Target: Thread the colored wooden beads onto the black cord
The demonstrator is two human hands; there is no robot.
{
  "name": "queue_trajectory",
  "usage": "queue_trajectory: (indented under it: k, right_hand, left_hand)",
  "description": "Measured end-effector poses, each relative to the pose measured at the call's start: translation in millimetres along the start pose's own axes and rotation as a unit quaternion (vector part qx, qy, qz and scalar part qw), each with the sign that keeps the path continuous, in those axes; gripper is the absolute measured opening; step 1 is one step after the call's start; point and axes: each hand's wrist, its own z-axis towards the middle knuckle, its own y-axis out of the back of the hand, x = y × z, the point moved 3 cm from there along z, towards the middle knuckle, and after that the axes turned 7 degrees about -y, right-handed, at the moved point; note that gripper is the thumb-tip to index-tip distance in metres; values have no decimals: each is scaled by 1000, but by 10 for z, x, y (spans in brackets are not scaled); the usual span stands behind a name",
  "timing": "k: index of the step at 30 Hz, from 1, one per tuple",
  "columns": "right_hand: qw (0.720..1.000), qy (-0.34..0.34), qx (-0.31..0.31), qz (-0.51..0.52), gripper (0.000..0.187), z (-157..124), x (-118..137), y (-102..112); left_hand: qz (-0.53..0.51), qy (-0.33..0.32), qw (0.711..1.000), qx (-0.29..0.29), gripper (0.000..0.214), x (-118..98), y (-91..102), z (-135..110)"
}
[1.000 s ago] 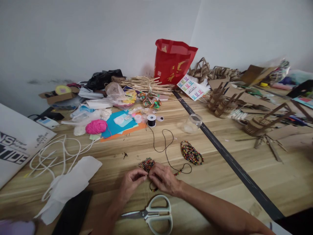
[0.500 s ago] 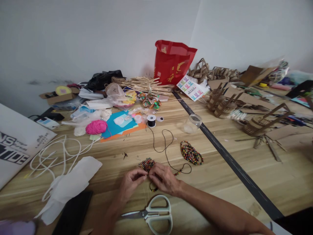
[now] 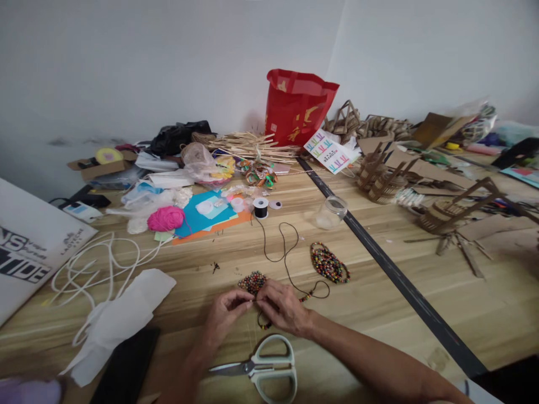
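My left hand [image 3: 225, 315] and my right hand [image 3: 283, 306] meet fingertip to fingertip low on the wooden table [image 3: 379, 303], both pinched on a thin black cord [image 3: 286, 255]. The cord runs up to a small black spool [image 3: 261, 207]. A short strung length of coloured beads [image 3: 264, 324] hangs under my right hand. A little heap of loose coloured beads [image 3: 251, 280] lies just beyond my fingers. A coiled beaded strand [image 3: 329, 262] lies to the right.
White-handled scissors [image 3: 263, 367] lie just in front of my hands. A clear jar [image 3: 330, 212], pink yarn [image 3: 165, 218], blue and orange paper [image 3: 204, 216], white rope [image 3: 95, 266], white tissue [image 3: 122, 314], a red bag [image 3: 297, 105] and cardboard models [image 3: 381, 171] crowd the table.
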Motion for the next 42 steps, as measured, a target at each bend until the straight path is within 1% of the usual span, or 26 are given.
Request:
queue_trajectory:
  k: [6,13,22,28,34,42]
  right_hand:
    - [1000,3,1,-7,12,-10,-17,-17]
    - [1000,4,6,-4,11,-12,-14,-18]
    - [1000,3,6,4,12,-8,1,-9]
    - [1000,3,7,-1,11,-19,-20,-20]
    - [1000,8,7,-4,11,-17,-17,-19]
    - [1000,13,7,-5,11,-7,0,-13]
  left_hand:
    - [4,-11,1000,5,16,4,-6,-5]
    - [2,-10,1000,19,16,-27,-14,-12]
    - [-12,-15,1000,15,14,-18,-21,-25]
    - [-17,-17,1000,2,13,6,-25,-18]
    - [-2,-13,1000,7,13,-29,-26,-20]
    - [8,-18,1000,12,14,7,-24,-16]
